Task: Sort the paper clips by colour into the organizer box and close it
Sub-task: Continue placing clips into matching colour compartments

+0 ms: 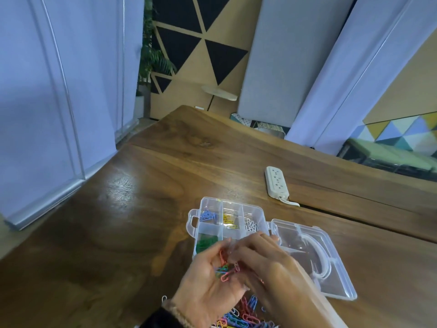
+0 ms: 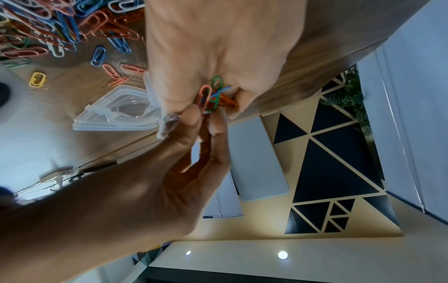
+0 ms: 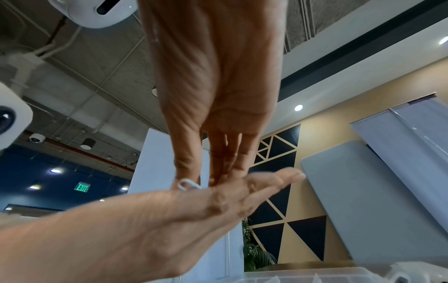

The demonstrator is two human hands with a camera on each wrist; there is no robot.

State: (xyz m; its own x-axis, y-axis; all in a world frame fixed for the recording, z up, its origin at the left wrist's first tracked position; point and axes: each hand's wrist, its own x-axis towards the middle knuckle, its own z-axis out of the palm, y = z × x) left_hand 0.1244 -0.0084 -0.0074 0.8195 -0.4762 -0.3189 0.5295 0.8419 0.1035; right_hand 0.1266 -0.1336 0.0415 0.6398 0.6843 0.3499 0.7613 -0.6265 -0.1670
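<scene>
A: While the left hand point(image 1: 208, 278) lies palm up over the table point(image 1: 118, 233), what does it carry?

B: It cups a small bunch of paper clips point(image 1: 224, 268), pink, green and blue together. Its fingers are bent loosely around them.

A: And the right hand point(image 1: 264, 259)?

B: It reaches into that bunch from the right side. In the left wrist view its thumb and fingertips point(image 2: 194, 114) are closed together at the clips, so it pinches among them. In the right wrist view a white clip point(image 3: 188, 184) shows at the tip of the thumb.

A: Where is the organizer box point(image 1: 257, 210)?

B: It stands open on the table just beyond the hands. Blue clips point(image 1: 208, 215), yellow clips point(image 1: 228, 220) and white clips point(image 1: 251, 225) lie in three back compartments, and green clips point(image 1: 207, 241) in a front one. The clear lid point(image 1: 331, 278) lies flat to the right, joined to the box.

A: Are there more clips?

B: Yes, a mixed pile of loose clips point(image 1: 246, 316) lies on the table under the wrists. A white power strip point(image 1: 275, 182) rests farther back on the right.
</scene>
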